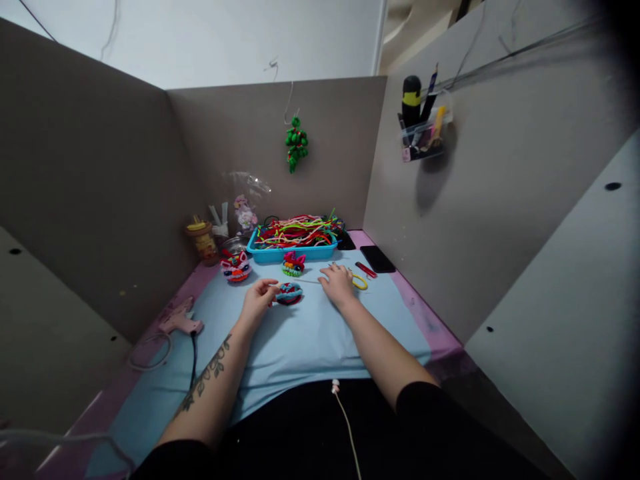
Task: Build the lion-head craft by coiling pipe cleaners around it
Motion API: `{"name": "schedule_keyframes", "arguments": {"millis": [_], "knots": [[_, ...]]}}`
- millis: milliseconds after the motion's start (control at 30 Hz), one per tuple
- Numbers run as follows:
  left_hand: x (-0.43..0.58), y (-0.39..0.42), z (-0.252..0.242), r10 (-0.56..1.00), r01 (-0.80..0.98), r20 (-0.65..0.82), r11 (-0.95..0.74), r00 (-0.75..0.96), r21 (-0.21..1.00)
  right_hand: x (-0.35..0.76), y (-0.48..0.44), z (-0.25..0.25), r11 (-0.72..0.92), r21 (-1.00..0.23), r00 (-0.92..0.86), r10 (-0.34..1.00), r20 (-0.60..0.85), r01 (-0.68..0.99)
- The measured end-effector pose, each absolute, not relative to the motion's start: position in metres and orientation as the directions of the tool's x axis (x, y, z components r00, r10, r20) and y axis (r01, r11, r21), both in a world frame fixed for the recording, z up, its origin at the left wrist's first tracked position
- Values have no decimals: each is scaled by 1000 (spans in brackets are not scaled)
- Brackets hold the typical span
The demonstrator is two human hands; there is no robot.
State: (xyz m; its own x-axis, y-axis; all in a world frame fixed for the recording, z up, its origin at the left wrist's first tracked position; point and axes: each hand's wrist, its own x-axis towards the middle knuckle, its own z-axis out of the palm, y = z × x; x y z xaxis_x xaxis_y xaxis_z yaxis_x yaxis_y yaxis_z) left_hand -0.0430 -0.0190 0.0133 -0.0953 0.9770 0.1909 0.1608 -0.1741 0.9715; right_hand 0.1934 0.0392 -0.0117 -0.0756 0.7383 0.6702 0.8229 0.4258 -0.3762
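Note:
My left hand (260,299) has thumb and fingers pinched at the left edge of a small blue and dark red knotted cord piece (289,292). My right hand (337,283) rests palm down on the light blue cloth, fingers apart and slightly bent. A thin pale cord (307,281) runs along the cloth to its fingertips. Just right of that hand shows the yellow handle (360,282) of what looks like scissors, the rest hidden. Beyond my hands sit two knotted cord animal heads, one pink and green (293,264), the other red and orange (236,268).
A blue tray (293,254) heaped with coloured cords stands at the back. A red cutter (367,269) and black phone (378,259) lie at right. The pink glue gun (181,319) with its cable is at left, a brown cup (202,240) behind. Partition walls enclose three sides.

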Motion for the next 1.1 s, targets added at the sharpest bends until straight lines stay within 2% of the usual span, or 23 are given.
{"name": "schedule_keyframes", "arguments": {"millis": [133, 200, 267, 367, 567, 700, 1000, 1100], "knots": [[-34, -21, 6, 969, 232, 244, -227, -47, 946, 172, 18, -3, 769, -379, -364, 596, 716, 514], [-30, -23, 5, 965, 256, 263, -256, 7, 932, 159, 9, -3, 833, -399, -454, 546, 704, 383], [-28, -24, 5, 962, 270, 268, -271, 49, 924, 149, 4, -4, 852, -406, -504, 523, 687, 331], [-29, -25, 7, 959, 272, 276, -282, 62, 920, 144, 2, -4, 838, -415, -506, 545, 669, 354], [-39, -23, 8, 923, 259, 385, -371, -2, 892, 158, 8, -1, 764, -510, -319, 634, 704, 394], [-43, -23, 6, 917, 293, 397, -373, -25, 880, 160, 11, -4, 767, -513, -338, 635, 695, 385], [-48, -21, 14, 927, 255, 352, -312, -129, 915, 162, 16, -6, 733, -548, -280, 669, 688, 403], [-46, -21, 13, 937, 228, 335, -305, -102, 924, 160, 14, -6, 735, -556, -284, 669, 686, 389]]}}
